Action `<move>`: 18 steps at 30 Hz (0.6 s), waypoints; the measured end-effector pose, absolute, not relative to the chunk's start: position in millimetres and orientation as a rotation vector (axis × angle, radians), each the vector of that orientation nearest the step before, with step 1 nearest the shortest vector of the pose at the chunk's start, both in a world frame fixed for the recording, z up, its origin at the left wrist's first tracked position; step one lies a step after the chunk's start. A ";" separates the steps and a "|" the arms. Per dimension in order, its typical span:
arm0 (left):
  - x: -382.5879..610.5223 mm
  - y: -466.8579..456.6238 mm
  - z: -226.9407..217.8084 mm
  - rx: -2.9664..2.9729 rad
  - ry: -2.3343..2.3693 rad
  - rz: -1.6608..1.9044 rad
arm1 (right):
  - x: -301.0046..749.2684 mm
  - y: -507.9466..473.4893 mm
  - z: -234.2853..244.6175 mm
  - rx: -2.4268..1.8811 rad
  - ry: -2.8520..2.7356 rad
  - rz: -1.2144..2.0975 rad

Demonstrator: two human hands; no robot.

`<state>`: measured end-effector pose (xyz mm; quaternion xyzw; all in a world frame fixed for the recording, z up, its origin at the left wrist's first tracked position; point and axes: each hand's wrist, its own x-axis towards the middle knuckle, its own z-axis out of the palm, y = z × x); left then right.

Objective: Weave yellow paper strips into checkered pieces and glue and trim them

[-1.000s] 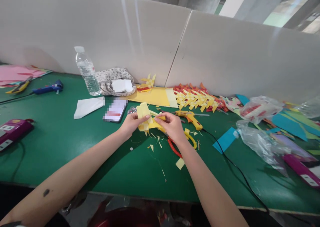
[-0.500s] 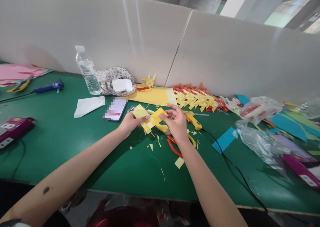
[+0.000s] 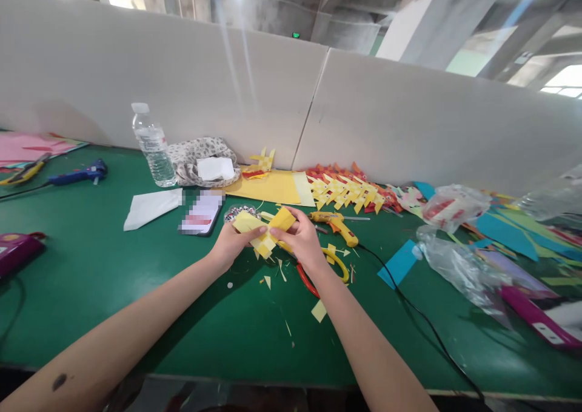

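Both hands [image 3: 227, 242]; ylw ppr [image 3: 265, 245] btwn

Tabletop [image 3: 204, 333]: green, smooth, littered. Along the far edge, left to right: pink sheets [image 3: 27, 148], a standing water bottle [image 3: 154, 148], a spotted cloth bundle [image 3: 182, 160], yellow sheets [image 3: 277, 188] and a row of woven yellow pieces [image 3: 343, 192]. Toward the left edge: a blue glue gun [image 3: 79, 173] and a purple power strip [image 3: 18, 253]. Nearer the middle: white paper [image 3: 152, 209], a phone [image 3: 202, 213] (screen partly blurred out) and a yellow glue gun [image 3: 339, 224]. Toward the right edge: a blue paper strip [image 3: 396, 265], crumpled clear plastic [image 3: 459, 272] and a second purple power strip [image 3: 527, 315]. Pale paper scraps [image 3: 319, 311] lie loose between the middle and the near edge.
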<state>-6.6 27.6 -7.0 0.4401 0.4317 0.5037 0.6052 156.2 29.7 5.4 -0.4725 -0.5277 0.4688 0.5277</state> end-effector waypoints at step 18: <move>-7.3 29.8 -4.3 1.040 0.988 1.141 | 162.9 34.3 -1.5 -1.317 -1.361 0.789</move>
